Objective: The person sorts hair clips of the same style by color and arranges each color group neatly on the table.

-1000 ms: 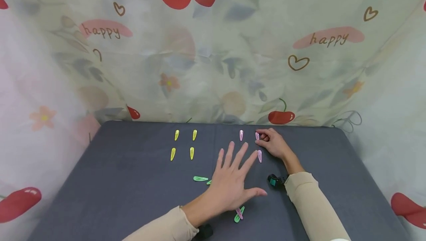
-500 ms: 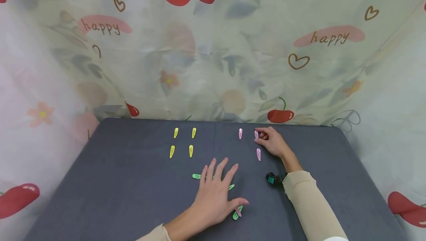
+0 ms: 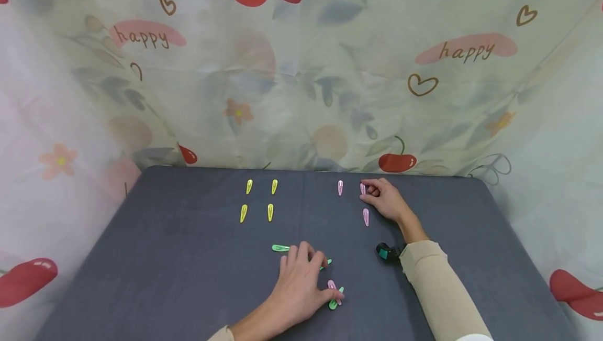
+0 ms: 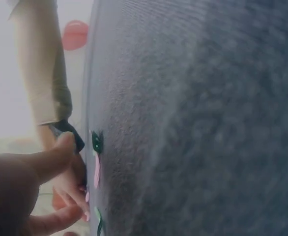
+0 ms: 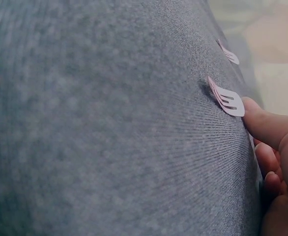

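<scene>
Right grip [image 3: 388, 200] pinching pink clip [image 3: 363, 188], one o'clock on worktop [image 3: 188, 273]; best squared before release. Left grip [image 3: 299, 284] spread, six o'clock.

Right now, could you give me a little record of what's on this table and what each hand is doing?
Left hand: fingers bent, near green clips
Right hand: pinches a pink clip
Other pink clips: two nearby, one crossing a green clip
Green clips: at least three, partly hidden
Yellow clips: four, two rows of two
Surface: dark grey table
</scene>
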`<state>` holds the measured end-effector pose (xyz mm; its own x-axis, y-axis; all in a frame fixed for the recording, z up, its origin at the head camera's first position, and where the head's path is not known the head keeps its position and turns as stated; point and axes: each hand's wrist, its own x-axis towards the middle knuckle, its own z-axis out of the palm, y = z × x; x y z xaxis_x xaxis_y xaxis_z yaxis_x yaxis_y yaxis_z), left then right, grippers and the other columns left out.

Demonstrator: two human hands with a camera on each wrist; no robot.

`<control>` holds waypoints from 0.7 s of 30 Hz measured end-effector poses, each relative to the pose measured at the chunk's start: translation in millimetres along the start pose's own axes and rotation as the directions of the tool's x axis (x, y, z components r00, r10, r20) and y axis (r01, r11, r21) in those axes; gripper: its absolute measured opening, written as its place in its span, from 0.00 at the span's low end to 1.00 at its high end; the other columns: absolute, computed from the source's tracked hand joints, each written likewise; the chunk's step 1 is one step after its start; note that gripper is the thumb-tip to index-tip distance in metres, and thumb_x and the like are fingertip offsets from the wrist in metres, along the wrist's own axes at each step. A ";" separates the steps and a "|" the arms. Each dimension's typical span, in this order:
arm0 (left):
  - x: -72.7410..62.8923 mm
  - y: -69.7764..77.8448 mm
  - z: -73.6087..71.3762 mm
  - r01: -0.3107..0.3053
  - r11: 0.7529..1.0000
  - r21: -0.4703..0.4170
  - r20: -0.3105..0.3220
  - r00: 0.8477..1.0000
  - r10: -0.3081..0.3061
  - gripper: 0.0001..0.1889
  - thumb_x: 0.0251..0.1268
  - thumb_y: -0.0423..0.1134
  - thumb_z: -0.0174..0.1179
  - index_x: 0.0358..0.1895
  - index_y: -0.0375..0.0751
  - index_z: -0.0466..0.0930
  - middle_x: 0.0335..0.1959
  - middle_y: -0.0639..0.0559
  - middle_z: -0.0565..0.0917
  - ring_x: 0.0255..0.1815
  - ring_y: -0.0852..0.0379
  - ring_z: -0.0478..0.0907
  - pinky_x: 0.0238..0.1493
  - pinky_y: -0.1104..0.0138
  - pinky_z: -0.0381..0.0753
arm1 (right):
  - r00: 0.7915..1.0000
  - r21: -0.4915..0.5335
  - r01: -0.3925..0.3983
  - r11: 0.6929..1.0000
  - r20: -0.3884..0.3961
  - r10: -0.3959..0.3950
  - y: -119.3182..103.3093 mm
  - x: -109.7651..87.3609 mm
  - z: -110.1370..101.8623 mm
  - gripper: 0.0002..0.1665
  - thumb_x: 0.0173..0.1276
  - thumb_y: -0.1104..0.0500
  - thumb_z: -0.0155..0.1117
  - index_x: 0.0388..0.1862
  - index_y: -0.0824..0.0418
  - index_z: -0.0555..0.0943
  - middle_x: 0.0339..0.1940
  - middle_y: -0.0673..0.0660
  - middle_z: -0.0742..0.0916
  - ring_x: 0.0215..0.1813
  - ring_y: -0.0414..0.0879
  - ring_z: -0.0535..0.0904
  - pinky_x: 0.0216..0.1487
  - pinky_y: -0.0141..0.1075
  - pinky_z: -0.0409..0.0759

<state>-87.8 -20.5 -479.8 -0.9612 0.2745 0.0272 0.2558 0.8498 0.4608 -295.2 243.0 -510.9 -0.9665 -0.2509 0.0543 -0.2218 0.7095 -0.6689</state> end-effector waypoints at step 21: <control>1.7 2.9 9.0 -0.123 0.980 0.154 -0.014 0.992 0.127 0.23 0.43 0.64 0.78 0.25 0.56 0.75 0.27 0.61 0.68 0.35 0.61 0.63 0.40 0.65 0.59 | 1.000 0.000 -0.021 1.000 -0.004 0.021 0.8 1.4 1.8 0.28 0.70 0.56 0.70 0.67 0.62 0.79 0.43 0.58 0.78 0.42 0.47 0.72 0.48 0.39 0.70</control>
<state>-87.8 -13.5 -486.5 -0.9223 0.3737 0.0981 0.3851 0.8687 0.3116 -296.5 242.0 -512.7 -0.9714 -0.2335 0.0432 -0.2016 0.7148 -0.6696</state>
